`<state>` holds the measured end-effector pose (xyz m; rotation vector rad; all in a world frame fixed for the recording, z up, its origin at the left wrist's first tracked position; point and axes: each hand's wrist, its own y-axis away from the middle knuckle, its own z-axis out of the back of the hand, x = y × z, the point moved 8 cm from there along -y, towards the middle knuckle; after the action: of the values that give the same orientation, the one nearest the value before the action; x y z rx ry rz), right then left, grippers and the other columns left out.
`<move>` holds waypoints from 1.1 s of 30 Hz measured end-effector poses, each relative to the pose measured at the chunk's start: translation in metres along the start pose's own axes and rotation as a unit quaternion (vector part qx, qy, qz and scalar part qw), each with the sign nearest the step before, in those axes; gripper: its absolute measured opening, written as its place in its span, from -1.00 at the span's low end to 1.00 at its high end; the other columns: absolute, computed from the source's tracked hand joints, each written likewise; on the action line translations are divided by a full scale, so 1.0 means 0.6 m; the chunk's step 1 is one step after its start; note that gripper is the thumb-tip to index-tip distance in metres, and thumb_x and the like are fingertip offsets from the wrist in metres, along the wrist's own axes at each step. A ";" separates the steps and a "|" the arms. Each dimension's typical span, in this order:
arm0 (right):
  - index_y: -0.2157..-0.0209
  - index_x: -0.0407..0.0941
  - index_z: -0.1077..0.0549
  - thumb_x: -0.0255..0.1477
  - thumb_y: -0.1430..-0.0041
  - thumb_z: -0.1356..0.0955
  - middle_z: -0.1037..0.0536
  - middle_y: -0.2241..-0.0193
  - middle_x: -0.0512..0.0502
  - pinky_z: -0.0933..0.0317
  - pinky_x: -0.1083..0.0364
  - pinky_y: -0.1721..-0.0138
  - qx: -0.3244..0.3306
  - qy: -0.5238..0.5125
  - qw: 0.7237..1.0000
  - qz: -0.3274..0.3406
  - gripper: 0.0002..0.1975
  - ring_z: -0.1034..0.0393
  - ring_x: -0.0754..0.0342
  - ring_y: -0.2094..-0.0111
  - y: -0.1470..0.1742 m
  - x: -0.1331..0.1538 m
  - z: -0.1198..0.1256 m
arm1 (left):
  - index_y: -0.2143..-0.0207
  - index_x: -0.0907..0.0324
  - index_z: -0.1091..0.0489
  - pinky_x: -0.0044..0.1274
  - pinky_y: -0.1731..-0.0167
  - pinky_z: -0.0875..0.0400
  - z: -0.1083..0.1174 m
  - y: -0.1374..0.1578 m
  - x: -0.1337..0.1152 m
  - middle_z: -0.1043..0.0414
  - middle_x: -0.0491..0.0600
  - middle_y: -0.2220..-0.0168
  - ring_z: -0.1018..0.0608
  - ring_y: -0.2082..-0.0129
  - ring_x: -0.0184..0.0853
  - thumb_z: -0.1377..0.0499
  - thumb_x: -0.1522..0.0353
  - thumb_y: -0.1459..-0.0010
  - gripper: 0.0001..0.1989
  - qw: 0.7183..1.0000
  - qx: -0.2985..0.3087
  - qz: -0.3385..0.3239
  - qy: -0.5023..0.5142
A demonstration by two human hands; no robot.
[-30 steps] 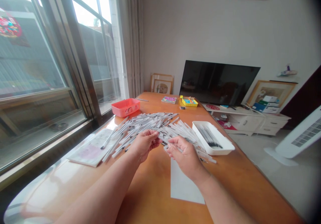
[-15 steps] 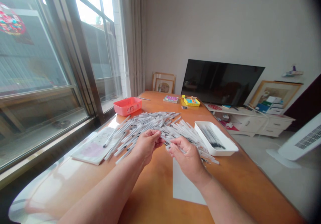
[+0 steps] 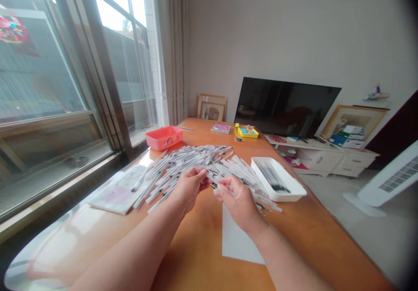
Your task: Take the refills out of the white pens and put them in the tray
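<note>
Pen (image 3: 213, 179): slim, translucent plastic, aloft between your hands; one piece or two, cannot tell.
Left hand (image 3: 192, 187): thumb and finger pinch its left end.
Right hand (image 3: 235, 199): fingertips pinch its right end, likely to steady it.
Pile (image 3: 196, 155): loose, smooth sticks, just beyond your hands, seemingly for easy reach.
White tray (image 3: 296, 192): rounded, glossy; dark-tipped rods (image 3: 273, 175) lie lengthwise, apparently for neatness.
Paper (image 3: 240, 244): flat, below your right hand.

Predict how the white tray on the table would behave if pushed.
The white tray would likely slide rather than tip, sitting low and broad on a glossy table. Its thin walls suggest something light and fairly stiff. The slender rods inside may shift, as nothing visible clamps them.
</note>
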<state>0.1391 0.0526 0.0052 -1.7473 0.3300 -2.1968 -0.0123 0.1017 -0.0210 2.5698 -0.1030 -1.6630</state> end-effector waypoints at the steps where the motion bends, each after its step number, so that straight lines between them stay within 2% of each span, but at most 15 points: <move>1: 0.13 -0.12 -0.43 -0.25 -0.26 -0.33 -0.57 0.36 -0.08 -0.34 0.06 0.29 0.005 -0.013 1.000 -0.009 -0.75 -0.46 0.04 0.35 -0.002 0.000 0.000 | 0.38 0.23 -0.38 -0.56 0.36 -0.43 0.003 -0.004 -0.001 -0.48 -0.04 0.50 -0.53 0.51 -0.43 -0.39 0.31 -0.03 -0.74 1.000 -0.001 -0.003 0.004; 5: 0.09 -0.12 -0.38 -0.21 -0.21 -0.37 -0.54 0.44 -0.01 -0.29 0.11 0.39 -0.004 -0.063 0.997 -0.051 -0.67 -0.41 0.09 0.45 -0.007 0.004 0.014 | 0.37 0.24 -0.38 -0.58 0.34 -0.46 0.018 -0.017 -0.010 -0.48 -0.04 0.46 -0.54 0.47 -0.44 -0.36 0.36 -0.06 -0.79 0.999 -0.019 -0.019 0.027; 10: 0.21 -0.13 -0.40 -0.28 -0.18 -0.35 -0.57 0.45 -0.04 -0.23 0.15 0.44 -0.052 -0.111 0.987 -0.102 -0.77 -0.39 0.13 0.48 -0.011 0.000 0.045 | 0.29 0.22 -0.38 -0.55 0.27 -0.50 0.021 -0.021 -0.021 -0.53 0.01 0.34 -0.61 0.38 -0.39 -0.32 0.40 -0.11 -0.83 0.999 -0.016 -0.026 0.044; 14: 0.23 -0.12 -0.40 -0.26 -0.15 -0.39 -0.60 0.41 -0.07 -0.26 0.14 0.42 -0.089 -0.124 0.984 -0.089 -0.76 -0.42 0.11 0.45 -0.021 -0.004 0.080 | 0.11 0.20 -0.38 -0.49 0.19 -0.51 0.014 -0.019 -0.021 -0.57 0.10 0.22 -0.64 0.25 -0.30 -0.34 0.34 -0.11 -0.68 1.000 0.001 -0.018 0.020; 17: 0.23 -0.12 -0.39 -0.23 -0.13 -0.40 -0.62 0.36 -0.09 -0.26 0.14 0.42 -0.166 -0.110 0.978 -0.063 -0.72 -0.45 0.08 0.42 -0.029 -0.011 0.138 | 0.07 0.21 -0.38 -0.48 0.18 -0.51 0.020 -0.021 -0.023 -0.58 0.14 0.17 -0.64 0.23 -0.28 -0.37 0.28 -0.07 -0.60 0.999 -0.016 -0.032 -0.016; 21: 0.21 -0.12 -0.43 -0.21 -0.12 -0.39 -0.63 0.31 -0.14 -0.29 0.09 0.34 -0.302 -0.011 0.952 -0.049 -0.70 -0.50 0.00 0.34 -0.030 -0.035 0.245 | 0.14 0.22 -0.42 -0.50 0.23 -0.49 0.028 -0.025 -0.024 -0.58 0.14 0.19 -0.63 0.30 -0.32 -0.40 0.23 -0.01 -0.59 0.997 -0.028 -0.050 -0.050; 25: 0.25 -0.14 -0.51 -0.22 -0.10 -0.36 -0.63 0.32 -0.19 -0.28 0.04 0.25 -0.402 0.156 0.900 -0.065 -0.71 -0.49 -0.08 0.30 -0.018 -0.056 0.330 | 0.18 0.23 -0.44 -0.50 0.24 -0.49 0.034 -0.031 -0.023 -0.59 0.12 0.21 -0.63 0.29 -0.30 -0.43 0.22 0.06 -0.57 0.996 -0.038 -0.056 -0.066; 28: 0.30 -0.09 -0.54 -0.27 -0.10 -0.34 -0.63 0.34 -0.15 -0.24 0.06 0.26 -0.417 0.252 0.868 -0.100 -0.78 -0.47 -0.08 0.31 -0.011 -0.067 0.356 | 0.21 0.22 -0.46 -0.50 0.27 -0.49 0.038 -0.035 -0.021 -0.60 0.10 0.24 -0.63 0.29 -0.28 -0.46 0.21 0.12 -0.55 0.995 -0.042 -0.053 -0.069; 33: 0.28 -0.03 -0.55 -0.28 -0.12 -0.32 -0.62 0.34 -0.12 -0.16 0.06 0.32 -0.376 0.355 0.838 -0.176 -0.80 -0.45 -0.08 0.30 -0.013 -0.082 0.355 | 0.22 0.22 -0.46 -0.53 0.30 -0.47 0.046 -0.040 -0.021 -0.59 0.09 0.27 -0.62 0.32 -0.31 -0.46 0.17 0.13 -0.53 0.994 -0.050 -0.058 -0.078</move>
<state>0.3555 0.0816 0.0124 -1.2242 1.2825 -3.2444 -0.0425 0.1258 -0.0236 2.4142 0.1184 -1.8565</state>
